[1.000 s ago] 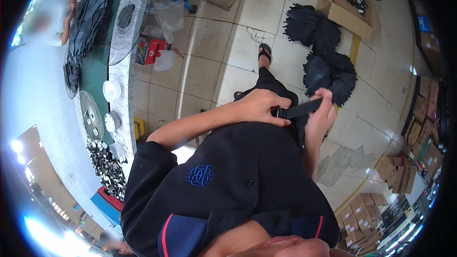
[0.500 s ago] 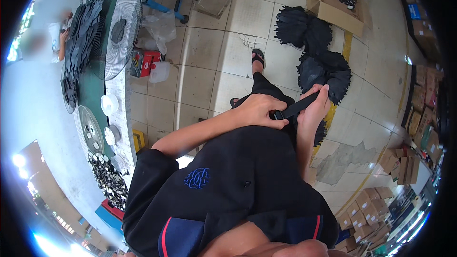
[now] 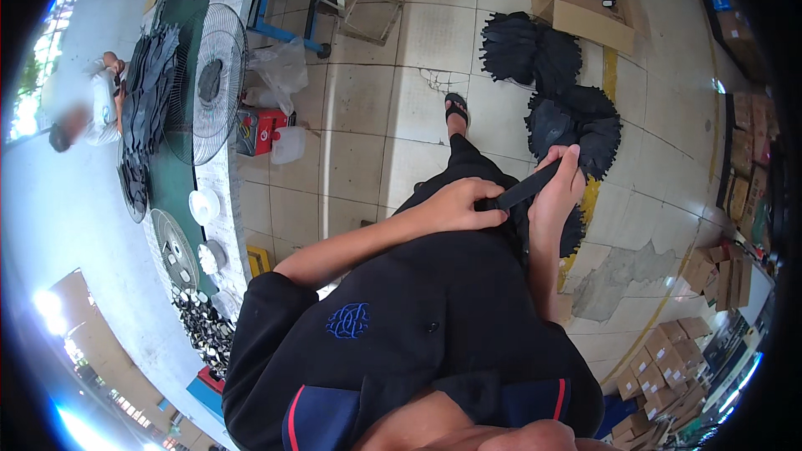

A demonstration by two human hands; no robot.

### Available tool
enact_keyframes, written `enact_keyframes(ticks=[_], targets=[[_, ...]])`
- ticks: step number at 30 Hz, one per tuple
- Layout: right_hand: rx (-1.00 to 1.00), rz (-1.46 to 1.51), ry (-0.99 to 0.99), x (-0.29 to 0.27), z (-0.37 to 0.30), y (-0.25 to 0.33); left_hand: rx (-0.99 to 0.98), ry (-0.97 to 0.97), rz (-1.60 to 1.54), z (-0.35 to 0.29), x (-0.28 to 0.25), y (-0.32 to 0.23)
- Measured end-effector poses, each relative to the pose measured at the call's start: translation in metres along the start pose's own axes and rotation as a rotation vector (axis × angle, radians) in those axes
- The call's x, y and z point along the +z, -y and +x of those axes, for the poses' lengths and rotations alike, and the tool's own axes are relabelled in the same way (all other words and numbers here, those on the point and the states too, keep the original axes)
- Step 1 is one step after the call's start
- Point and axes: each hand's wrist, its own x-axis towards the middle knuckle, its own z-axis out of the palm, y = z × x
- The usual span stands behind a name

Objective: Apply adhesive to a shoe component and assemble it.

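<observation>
A short black strap [image 3: 535,186] is stretched between my two hands in front of my body. My left hand [image 3: 466,205] pinches its lower left end between thumb and fingers. What sits at that end is mostly covered by the fingers. At the upper right end, my right hand [image 3: 558,192] grips the strap with the thumb up, and its fingers are partly turned away. Beyond my right hand, bundles of black straps [image 3: 576,121] lie fanned out on the floor.
To the left runs a long workbench [image 3: 219,217] with black strips [image 3: 150,92], fan guards [image 3: 219,83], a white bowl [image 3: 204,206] and a heap of small black and white parts [image 3: 200,326]. A person [image 3: 96,108] sits behind it. An open carton [image 3: 585,17] stands ahead; stacked cartons [image 3: 668,359] are at right.
The black buckle seen at the strap's left end is now mostly hidden by my left fingers. My right hand keeps its grip. The view has shifted slightly.
</observation>
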Motion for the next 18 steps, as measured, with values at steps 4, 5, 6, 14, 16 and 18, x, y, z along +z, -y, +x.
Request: enact_keyframes(ticks=[4,5,6,14,16,18], targets=[[0.034,-0.047,0.029,-0.006,0.001,-0.001,-0.027,0.059,0.258,-0.002,-0.007,-0.009],[0.055,-0.072,0.039,-0.005,0.000,0.000,-0.025,0.058,0.257,-0.002,-0.006,-0.003],[0.052,-0.074,0.044,-0.004,0.000,0.000,0.009,0.052,0.147,0.000,-0.005,0.003],[-0.036,-0.148,0.162,0.012,-0.001,0.001,-0.196,0.110,-0.143,0.002,-0.008,-0.001],[-0.049,-0.152,0.162,0.017,-0.001,0.001,-0.163,0.133,-0.188,0.003,-0.011,-0.006],[-0.030,-0.137,0.186,0.015,0.002,-0.003,-0.161,0.141,-0.171,-0.002,-0.014,-0.003]])
